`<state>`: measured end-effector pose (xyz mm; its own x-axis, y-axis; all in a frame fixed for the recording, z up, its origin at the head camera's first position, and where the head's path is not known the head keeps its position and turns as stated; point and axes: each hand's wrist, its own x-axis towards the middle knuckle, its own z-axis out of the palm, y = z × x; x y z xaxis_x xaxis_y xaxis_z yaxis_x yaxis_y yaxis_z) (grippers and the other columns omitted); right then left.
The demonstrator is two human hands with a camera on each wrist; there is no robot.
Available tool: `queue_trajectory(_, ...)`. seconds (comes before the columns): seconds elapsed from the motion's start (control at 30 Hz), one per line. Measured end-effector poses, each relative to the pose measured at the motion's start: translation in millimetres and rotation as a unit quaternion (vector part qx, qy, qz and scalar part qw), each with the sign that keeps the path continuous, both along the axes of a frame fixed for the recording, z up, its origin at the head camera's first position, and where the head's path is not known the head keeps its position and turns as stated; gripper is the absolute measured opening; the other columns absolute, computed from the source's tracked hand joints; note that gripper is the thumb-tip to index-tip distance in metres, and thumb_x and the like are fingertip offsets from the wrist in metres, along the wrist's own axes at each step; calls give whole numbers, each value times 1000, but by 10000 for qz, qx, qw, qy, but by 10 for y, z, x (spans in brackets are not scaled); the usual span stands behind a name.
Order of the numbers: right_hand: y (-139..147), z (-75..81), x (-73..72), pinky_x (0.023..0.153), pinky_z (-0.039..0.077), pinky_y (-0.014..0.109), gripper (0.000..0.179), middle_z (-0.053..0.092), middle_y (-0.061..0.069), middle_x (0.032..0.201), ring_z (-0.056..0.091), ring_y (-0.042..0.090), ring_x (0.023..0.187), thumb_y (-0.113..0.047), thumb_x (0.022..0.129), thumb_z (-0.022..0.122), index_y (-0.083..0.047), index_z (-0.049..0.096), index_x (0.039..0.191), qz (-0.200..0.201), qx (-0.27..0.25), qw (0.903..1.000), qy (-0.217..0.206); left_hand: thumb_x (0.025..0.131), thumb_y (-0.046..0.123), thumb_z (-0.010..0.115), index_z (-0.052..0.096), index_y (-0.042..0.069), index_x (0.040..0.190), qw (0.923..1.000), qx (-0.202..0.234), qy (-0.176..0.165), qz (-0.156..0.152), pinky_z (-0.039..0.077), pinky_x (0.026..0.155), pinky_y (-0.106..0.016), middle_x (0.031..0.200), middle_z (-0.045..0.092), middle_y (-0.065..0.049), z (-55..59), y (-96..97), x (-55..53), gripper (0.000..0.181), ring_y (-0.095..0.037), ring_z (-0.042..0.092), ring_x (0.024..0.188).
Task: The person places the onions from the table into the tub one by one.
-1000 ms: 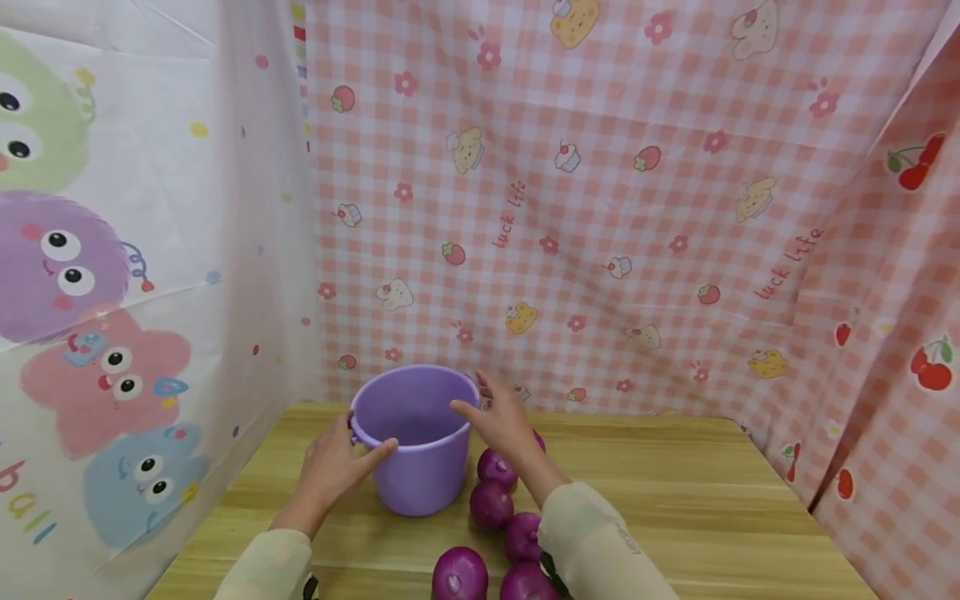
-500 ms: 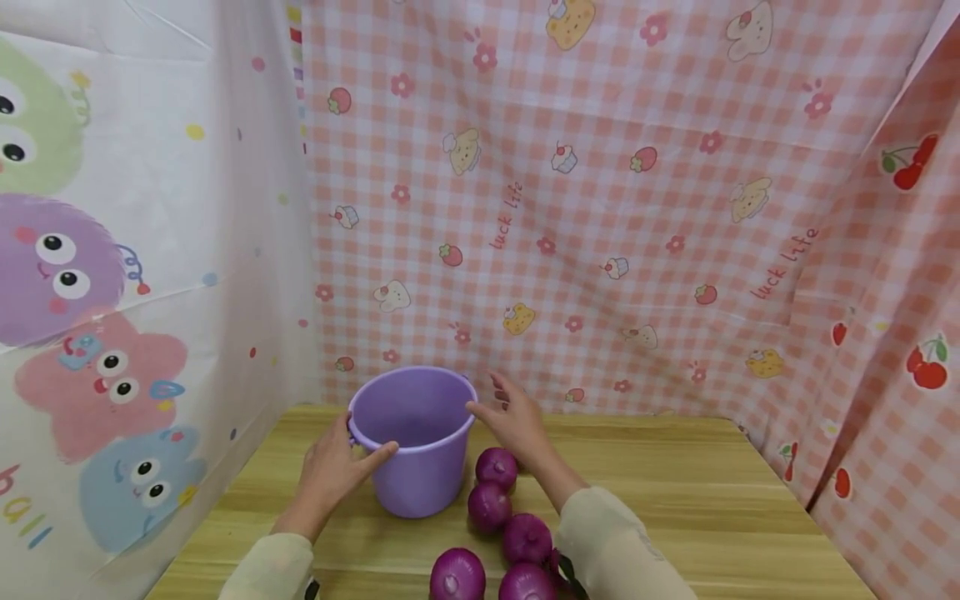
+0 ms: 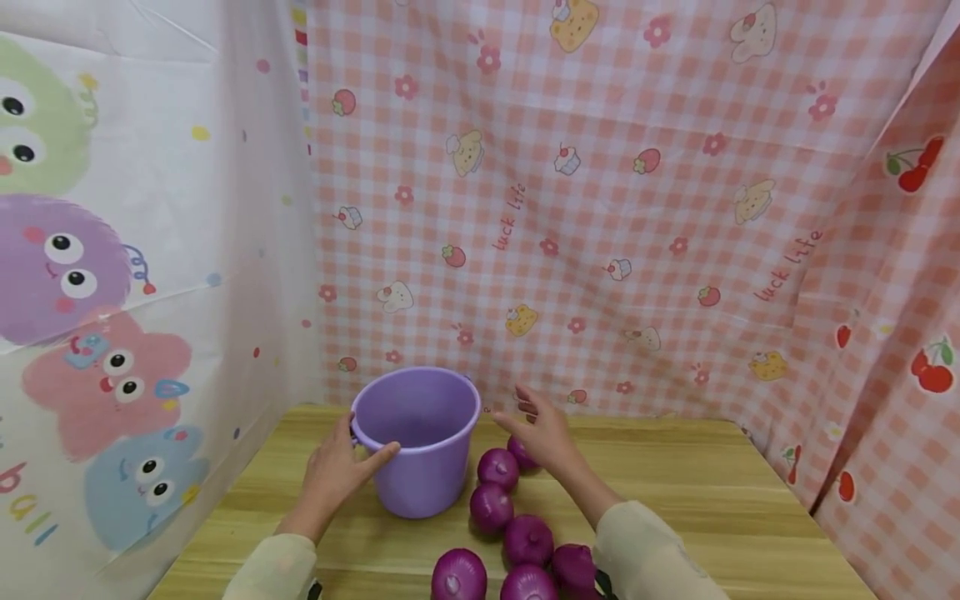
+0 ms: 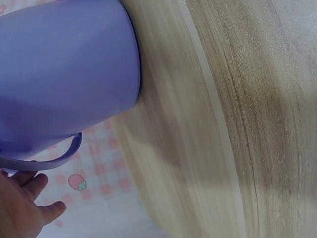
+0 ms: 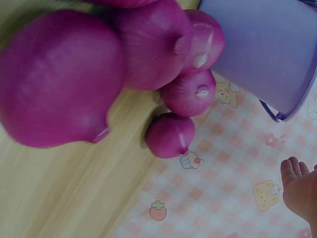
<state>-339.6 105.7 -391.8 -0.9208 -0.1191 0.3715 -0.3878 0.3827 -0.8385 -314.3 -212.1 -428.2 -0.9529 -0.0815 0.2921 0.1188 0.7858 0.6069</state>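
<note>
A purple plastic bucket (image 3: 422, 483) stands upright on the table, its mouth facing up and no contents showing inside. My left hand (image 3: 332, 473) holds its near left rim, thumb over the front edge and fingers round the outer side. In the left wrist view the fingers lie beside the bucket's looped handle (image 4: 54, 162). To the right of the bucket, apart from its rim, my right hand (image 3: 546, 433) hovers with fingers spread and nothing in them. Beneath and in front of it, several red onions lie in a loose line, among them one onion (image 3: 492, 507) close to the bucket.
The wooden table (image 3: 697, 508) carries everything. A pink checked cloth (image 3: 600, 208) hangs behind its far edge, and a white cartoon-print cloth (image 3: 247, 233) hangs along the left. One onion (image 3: 459, 575) lies nearest the front, a little apart from the others.
My right hand has let go of the bucket's right rim and moved off to the right, uncovering more onions. My left hand and the bucket have stayed in place.
</note>
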Motion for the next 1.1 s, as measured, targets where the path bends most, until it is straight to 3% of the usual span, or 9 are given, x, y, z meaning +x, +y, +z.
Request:
queue_trajectory(0.5,413,-319,156,103,45,48,62,53,20,141,55,40,123,-23,91,75,-2,50,144,61,55,9999,-119,80,76,60,18,-4,154,9999,102,-70,20,25,109,-66,149,38,-30,-42,-10,-12,116,-46,40,135)
queue_trajectory(0.9,660,-512,352,101,48,46,62,55,19,140,56,36,123,-27,91,74,-1,51,142,28,74,9979,-643,82,73,62,19,-3,153,9999,85,-70,101,29,108,-65,148,39,-31,8,12,22,113,-48,41,133)
queue_trajectory(1.1,829,-632,458,95,52,43,61,55,24,138,56,41,121,-26,91,74,3,51,140,231,58,9956,-901,81,74,61,19,-2,154,9999,86,-120,86,29,108,-66,149,38,-31,8,9,33,114,-49,40,133)
